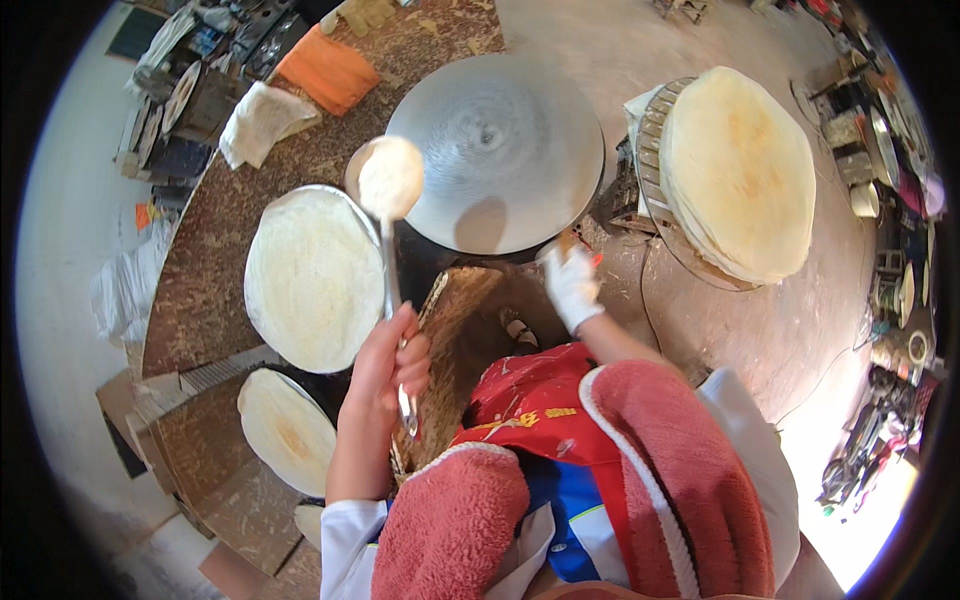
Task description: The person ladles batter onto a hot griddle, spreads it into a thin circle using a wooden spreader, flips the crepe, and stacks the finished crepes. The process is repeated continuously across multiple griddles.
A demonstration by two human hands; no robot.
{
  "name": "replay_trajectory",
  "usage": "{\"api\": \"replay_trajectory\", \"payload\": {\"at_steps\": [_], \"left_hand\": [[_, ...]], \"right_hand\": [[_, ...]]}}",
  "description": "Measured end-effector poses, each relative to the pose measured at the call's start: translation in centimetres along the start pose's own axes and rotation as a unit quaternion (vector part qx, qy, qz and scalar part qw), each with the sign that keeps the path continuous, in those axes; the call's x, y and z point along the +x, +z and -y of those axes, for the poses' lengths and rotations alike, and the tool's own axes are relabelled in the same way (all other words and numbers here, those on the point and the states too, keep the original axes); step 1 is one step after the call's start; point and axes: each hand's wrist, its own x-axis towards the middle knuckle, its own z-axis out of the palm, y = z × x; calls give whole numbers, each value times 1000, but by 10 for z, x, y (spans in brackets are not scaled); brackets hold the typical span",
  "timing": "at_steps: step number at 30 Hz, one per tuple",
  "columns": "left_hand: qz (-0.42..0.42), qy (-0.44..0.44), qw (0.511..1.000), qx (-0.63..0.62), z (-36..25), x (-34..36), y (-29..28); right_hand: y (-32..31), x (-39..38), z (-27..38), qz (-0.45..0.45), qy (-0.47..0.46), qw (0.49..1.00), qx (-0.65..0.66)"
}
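Left hand closed round the handle of a metal ladle; its bowl, loaded with pale batter, sits at the left edge of the round griddle. Right hand, white-gloved, near the griddle's lower-right rim; can't tell how open or whether it grips anything. 1 flatbread stack right of griddle, 2 cloths on the bench.
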Motion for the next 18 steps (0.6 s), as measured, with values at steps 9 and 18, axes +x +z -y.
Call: {"api": "replay_trajectory", "payload": {"at_steps": [9, 18], "left_hand": [[68, 46, 988, 132, -43, 145, 130], [-107, 266, 847, 448, -9, 262, 102]], "right_hand": [[-18, -3, -1, -62, -106, 965, 231], [-14, -1, 1, 50, 168, 885, 431]]}}
